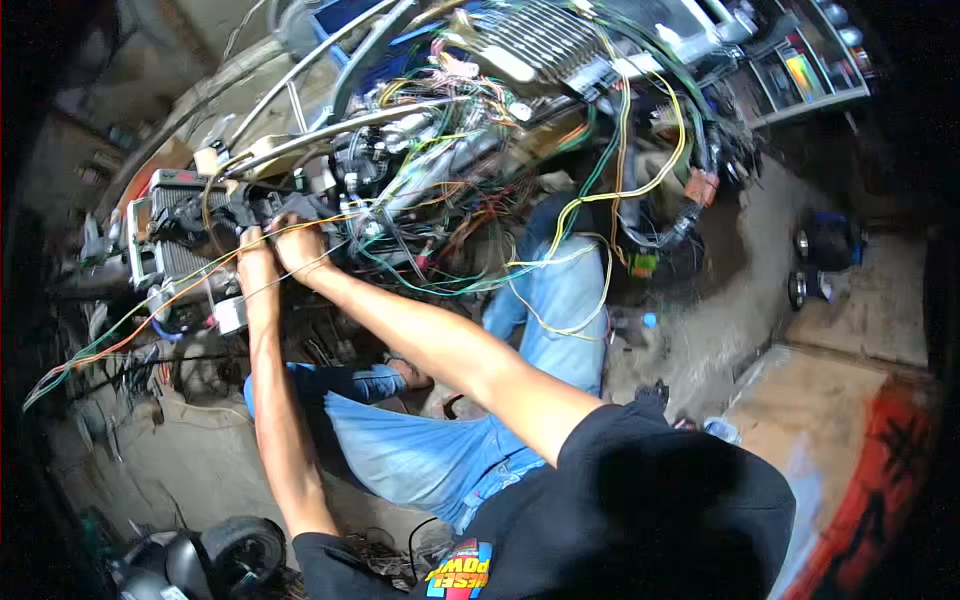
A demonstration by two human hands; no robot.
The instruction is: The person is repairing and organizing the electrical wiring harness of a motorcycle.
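My left hand point(255, 255) and my right hand point(298, 245) are side by side, fingers curled in at a dark black fitting point(230, 213) on a silver finned unit point(175, 255); what exactly they grip is hidden. Thin orange and green wires point(120, 350) run across by my wrists toward the left. A dense bundle of coloured wires and connectors point(440, 170) lies to the right of my hands, and a small white box point(230, 313) is just below my left hand.
My legs in jeans point(420, 450) are folded beneath the assembly. A large finned metal unit point(530, 50) sits at the top, a shelved metal case point(800, 75) top right, a black wheeled object point(240, 550) lower left, cardboard point(800, 400) at right, a small bottle point(635, 320) on the floor.
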